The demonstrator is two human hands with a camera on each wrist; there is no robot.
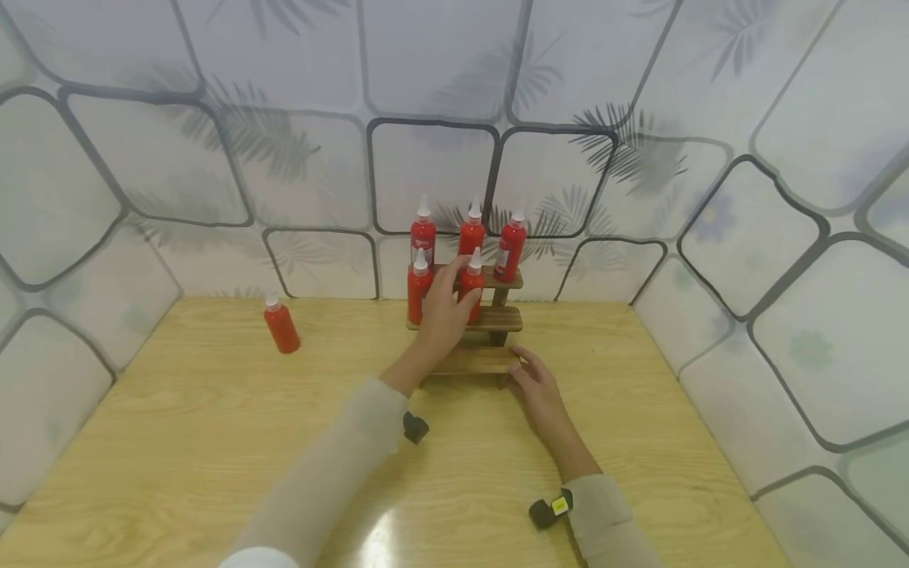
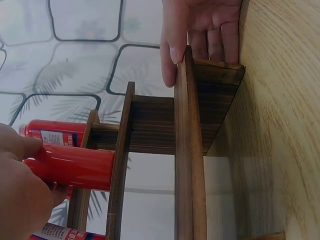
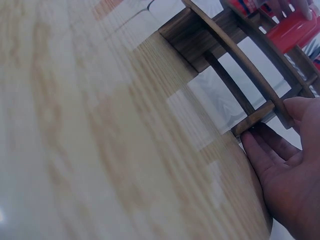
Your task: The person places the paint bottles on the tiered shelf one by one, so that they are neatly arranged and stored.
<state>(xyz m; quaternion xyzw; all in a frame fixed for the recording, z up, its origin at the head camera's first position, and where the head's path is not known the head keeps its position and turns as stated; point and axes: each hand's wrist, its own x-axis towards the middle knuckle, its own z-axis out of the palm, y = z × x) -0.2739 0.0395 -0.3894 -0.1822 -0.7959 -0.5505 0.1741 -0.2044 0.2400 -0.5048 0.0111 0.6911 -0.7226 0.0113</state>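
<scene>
A three-tier wooden stand (image 1: 472, 361) stands on the table against the back wall. My left hand (image 1: 442, 315) grips a red bottle with a white nozzle (image 1: 474, 278) at the middle tier; in the left wrist view this bottle (image 2: 75, 167) has its base at the tier's board. Another red bottle (image 1: 419, 296) stands left of it on the same tier. Three more occupy the top tier, the rightmost bottle (image 1: 510, 251) leaning slightly. My right hand (image 1: 540, 394) holds the right end of the lowest tier, thumb on the board and fingers by the leg (image 3: 255, 119).
A lone red bottle (image 1: 282, 327) stands on the wooden table (image 1: 213, 442), left of the stand. Patterned wall panels (image 1: 312, 173) enclose the back and both sides.
</scene>
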